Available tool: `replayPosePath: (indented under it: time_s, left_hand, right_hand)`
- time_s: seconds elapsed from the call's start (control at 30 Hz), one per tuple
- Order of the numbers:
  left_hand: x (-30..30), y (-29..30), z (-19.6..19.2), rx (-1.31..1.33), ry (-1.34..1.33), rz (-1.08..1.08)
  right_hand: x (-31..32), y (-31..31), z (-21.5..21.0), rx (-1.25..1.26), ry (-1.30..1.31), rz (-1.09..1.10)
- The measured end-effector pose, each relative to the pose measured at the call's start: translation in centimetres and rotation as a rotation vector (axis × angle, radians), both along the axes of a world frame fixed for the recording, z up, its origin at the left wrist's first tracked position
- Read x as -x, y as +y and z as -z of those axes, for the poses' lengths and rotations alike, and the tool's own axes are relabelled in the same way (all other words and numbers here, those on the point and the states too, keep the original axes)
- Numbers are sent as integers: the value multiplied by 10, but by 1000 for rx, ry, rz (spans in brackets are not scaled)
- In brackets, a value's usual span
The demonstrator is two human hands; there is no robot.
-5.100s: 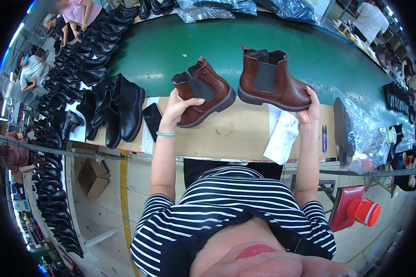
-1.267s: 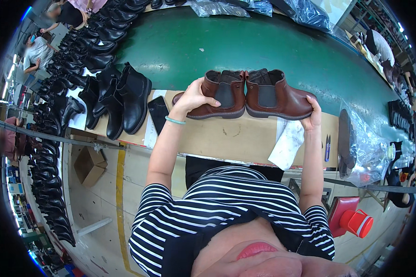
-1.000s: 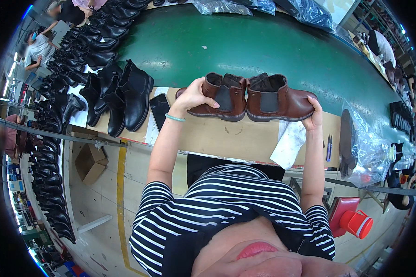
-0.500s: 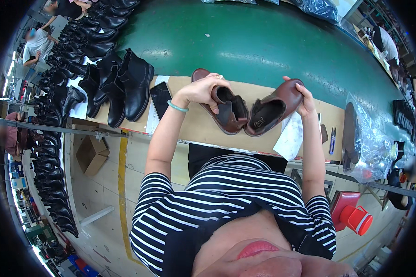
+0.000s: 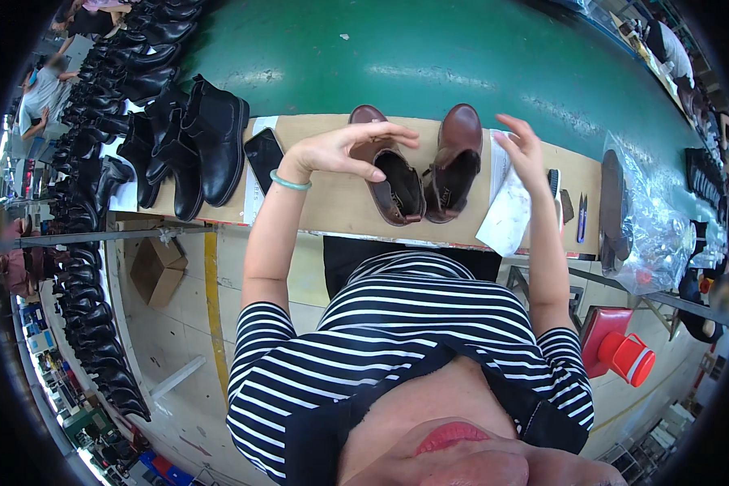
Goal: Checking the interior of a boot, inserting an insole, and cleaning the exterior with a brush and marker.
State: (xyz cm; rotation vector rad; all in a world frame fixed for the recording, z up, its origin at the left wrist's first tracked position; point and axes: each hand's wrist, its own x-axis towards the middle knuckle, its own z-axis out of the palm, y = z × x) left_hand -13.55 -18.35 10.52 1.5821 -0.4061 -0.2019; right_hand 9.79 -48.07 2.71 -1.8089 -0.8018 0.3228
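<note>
Two brown leather shoes stand side by side on a cardboard-covered bench, toes pointing away from me. Above the left shoe [image 5: 397,198], my left hand [image 5: 344,151] hovers with thumb and fingers apart, nothing in its grip; it hides part of that shoe. The right shoe [image 5: 460,166] stands with its dark lining showing. My right hand [image 5: 522,151] is off to its right, above a white cloth [image 5: 507,215], fingers parted and holding nothing.
Black ankle boots [image 5: 215,142] and a dark phone [image 5: 263,158] occupy the bench's left. Rightward lie a brush [image 5: 553,181], small snips [image 5: 581,219] and clear plastic wrapping [image 5: 656,235]. A green surface [image 5: 397,57] stretches beyond the bench. People work in the background at both sides.
Both shoes, held and tilted in my hands before, now stand upright on the bench. My hands have let go, and the right hand has drawn away from its shoe.
</note>
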Motion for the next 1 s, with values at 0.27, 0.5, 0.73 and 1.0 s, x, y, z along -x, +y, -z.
replayPosePath:
  time_s: [0.27, 0.5, 0.73, 1.0]
  left_hand:
    - [-34, -33, -3, -393, -69, 75]
    - [-54, -44, -5, -581, 138, 96]
    - [-60, -55, -1, -630, 159, 70]
    - [-53, -42, 4, -466, 62, 172]
  right_hand:
    - [30, -150, -16, 514, -104, 402]
    - [76, -193, -6, 422, 52, 415]
    - [37, -239, 7, 483, -340, 588]
    - [10, -255, 63, 590, -283, 685]
